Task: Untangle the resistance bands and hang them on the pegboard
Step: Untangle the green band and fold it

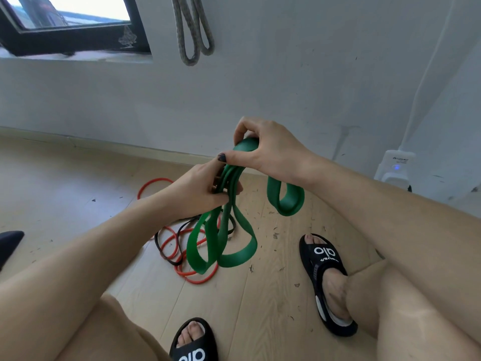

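A wide green resistance band [235, 238] hangs in several loops above the floor, held up between both hands. My left hand [200, 190] grips a bunch of its strands at mid height. Just above it, my right hand [263, 147] pinches the top fold of the green band, and one loop droops to the right under my wrist. A thin red band [179, 269] and a thin black band [162, 247] lie tangled on the wooden floor below. No pegboard is in view.
A grey braided rope [194, 35] hangs in loops on the white wall ahead. A dark-framed window [75, 29] is at upper left. A white plugged-in device [397, 169] sits at the right wall. My feet in black slides [324, 280] stand on the floor.
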`<state>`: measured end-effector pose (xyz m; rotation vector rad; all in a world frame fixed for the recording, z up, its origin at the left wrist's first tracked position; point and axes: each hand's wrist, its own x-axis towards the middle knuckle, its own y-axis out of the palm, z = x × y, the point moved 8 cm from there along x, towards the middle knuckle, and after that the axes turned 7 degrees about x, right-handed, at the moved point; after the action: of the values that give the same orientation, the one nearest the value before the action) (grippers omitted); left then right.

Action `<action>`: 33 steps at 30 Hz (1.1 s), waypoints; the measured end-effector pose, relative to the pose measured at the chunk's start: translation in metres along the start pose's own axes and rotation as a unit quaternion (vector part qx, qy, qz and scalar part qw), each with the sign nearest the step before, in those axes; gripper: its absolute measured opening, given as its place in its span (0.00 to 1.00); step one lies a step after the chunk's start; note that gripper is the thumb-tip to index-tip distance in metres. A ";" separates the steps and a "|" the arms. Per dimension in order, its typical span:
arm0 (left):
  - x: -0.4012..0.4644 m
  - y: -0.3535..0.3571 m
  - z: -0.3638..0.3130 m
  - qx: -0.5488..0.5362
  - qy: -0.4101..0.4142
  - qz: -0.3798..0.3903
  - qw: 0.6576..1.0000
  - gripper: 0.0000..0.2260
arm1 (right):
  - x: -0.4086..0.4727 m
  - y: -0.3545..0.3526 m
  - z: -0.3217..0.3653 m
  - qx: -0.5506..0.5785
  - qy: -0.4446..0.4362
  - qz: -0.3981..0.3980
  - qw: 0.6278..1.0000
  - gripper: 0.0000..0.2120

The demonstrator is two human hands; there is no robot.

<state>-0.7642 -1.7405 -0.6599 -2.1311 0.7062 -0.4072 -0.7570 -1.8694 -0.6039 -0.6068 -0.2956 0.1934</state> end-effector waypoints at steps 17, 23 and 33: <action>0.002 -0.002 0.006 -0.004 0.039 -0.033 0.999 0.20 | 0.002 -0.007 0.002 0.037 0.011 -0.039 0.999 0.19; 0.004 0.001 0.004 0.008 0.023 -0.066 0.998 0.15 | 0.001 -0.007 0.003 0.056 0.012 -0.042 0.997 0.18; 0.008 0.004 0.009 -0.032 -0.001 -0.079 0.996 0.11 | 0.003 -0.009 0.001 0.080 0.013 -0.061 0.995 0.19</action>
<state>-0.7543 -1.7416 -0.6679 -2.2566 0.5582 -0.4735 -0.7540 -1.8752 -0.5976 -0.4311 -0.2888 0.0915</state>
